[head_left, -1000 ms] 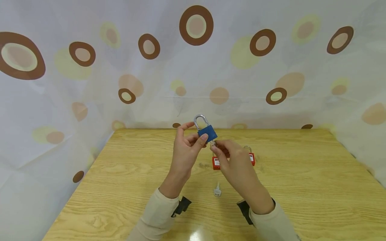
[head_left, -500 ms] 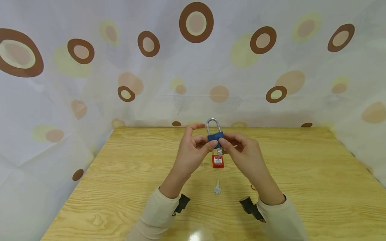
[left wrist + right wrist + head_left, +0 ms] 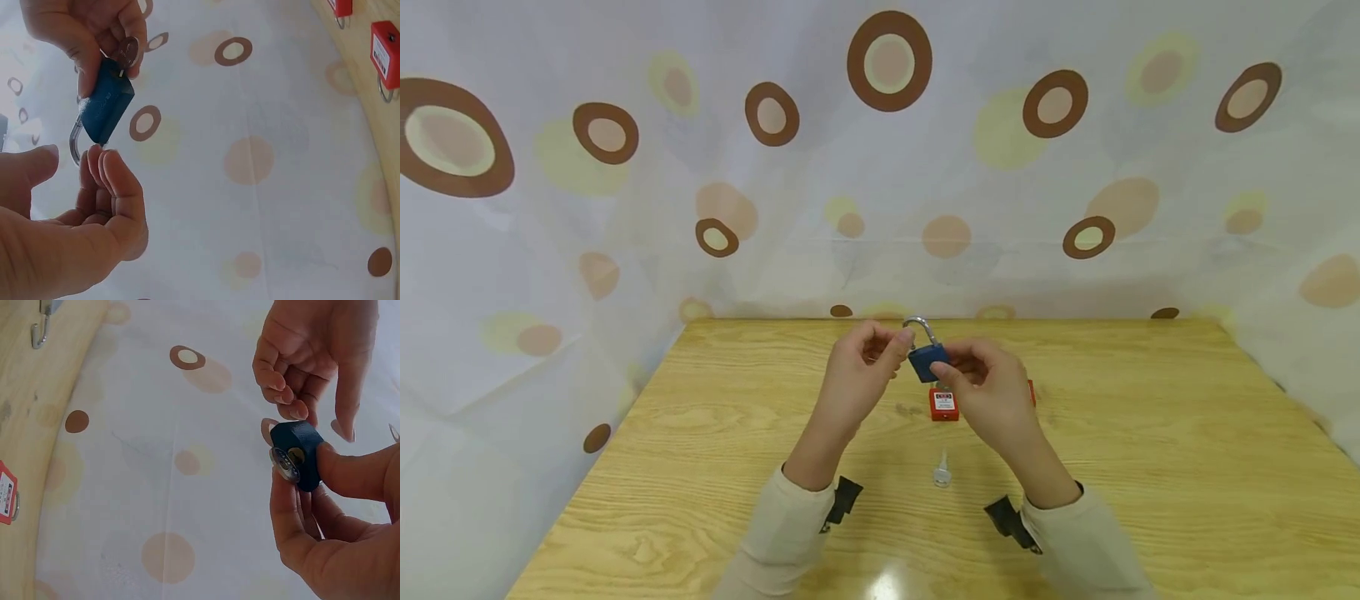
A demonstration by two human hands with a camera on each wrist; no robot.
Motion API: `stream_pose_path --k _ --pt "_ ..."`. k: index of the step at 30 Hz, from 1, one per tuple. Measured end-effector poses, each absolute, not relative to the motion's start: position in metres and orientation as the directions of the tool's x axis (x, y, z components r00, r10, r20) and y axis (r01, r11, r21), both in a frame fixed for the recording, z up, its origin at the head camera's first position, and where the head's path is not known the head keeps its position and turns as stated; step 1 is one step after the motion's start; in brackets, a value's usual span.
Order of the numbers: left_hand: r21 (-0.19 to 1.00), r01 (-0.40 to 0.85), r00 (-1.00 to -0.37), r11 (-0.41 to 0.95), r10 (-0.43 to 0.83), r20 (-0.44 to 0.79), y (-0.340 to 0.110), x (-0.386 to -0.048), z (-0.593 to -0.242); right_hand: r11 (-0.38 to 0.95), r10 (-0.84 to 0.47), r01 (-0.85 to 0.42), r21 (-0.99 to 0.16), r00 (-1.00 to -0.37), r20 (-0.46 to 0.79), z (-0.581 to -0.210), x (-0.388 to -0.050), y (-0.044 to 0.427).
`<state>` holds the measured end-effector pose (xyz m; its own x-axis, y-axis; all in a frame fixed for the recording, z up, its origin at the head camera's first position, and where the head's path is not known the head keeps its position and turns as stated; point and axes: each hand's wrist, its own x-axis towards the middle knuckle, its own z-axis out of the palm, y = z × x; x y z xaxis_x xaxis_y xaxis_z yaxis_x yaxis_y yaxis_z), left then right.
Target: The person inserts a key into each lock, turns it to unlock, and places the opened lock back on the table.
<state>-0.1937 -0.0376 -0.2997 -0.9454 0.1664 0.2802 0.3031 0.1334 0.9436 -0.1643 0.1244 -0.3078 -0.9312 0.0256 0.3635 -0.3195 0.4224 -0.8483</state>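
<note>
My right hand (image 3: 996,396) pinches the body of a blue padlock (image 3: 928,363), held up above the table. A key (image 3: 285,464) with a rounded head sits at the padlock's keyhole in the right wrist view. The left hand (image 3: 863,371) is beside the silver shackle (image 3: 919,321), its fingers loosely bent. In the left wrist view the left thumb (image 3: 40,164) stands apart from the lock, and the fingertips come close to its body; whether they touch is unclear. Part of the shackle is hidden behind the left thumb in the head view.
A red padlock (image 3: 943,405) stands on the wooden table (image 3: 737,467) beneath the hands. Another red padlock (image 3: 1032,393) is mostly hidden by the right hand. Nearer lies a loose key (image 3: 942,475). A spotted sheet (image 3: 805,275) hangs behind the table.
The blue padlock turned more upright, then tilted again and came slightly lower. My right hand moved from the key to the lock's body, while the left hand let go of the body and shifted toward the shackle.
</note>
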Motion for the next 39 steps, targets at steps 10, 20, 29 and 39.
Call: stream_pose_path --k 10,20,29,39 --pt "0.899 0.351 -0.936 0.263 0.136 0.326 -0.0392 -0.1919 -0.2992 0.493 -0.03 -0.408 -0.768 -0.891 0.453 -0.3138 -0.1631 0.1146" --pt "0.886 0.414 -0.91 0.21 0.13 0.395 -0.0365 -0.1917 -0.2992 0.495 -0.067 -0.432 -0.754 -0.884 0.462 -0.3131 -0.1606 0.114" --pt "0.846 0.499 -0.867 0.186 0.122 0.484 -0.0361 -0.1906 -0.299 0.448 -0.1 -0.386 -0.806 -0.918 0.384 -0.31 -0.1598 0.1165" --pt "0.883 0.463 -0.878 0.073 0.172 0.446 -0.0386 -0.1922 -0.2985 0.372 -0.061 -0.258 -0.892 -0.965 0.254 -0.3092 -0.1624 0.1183"
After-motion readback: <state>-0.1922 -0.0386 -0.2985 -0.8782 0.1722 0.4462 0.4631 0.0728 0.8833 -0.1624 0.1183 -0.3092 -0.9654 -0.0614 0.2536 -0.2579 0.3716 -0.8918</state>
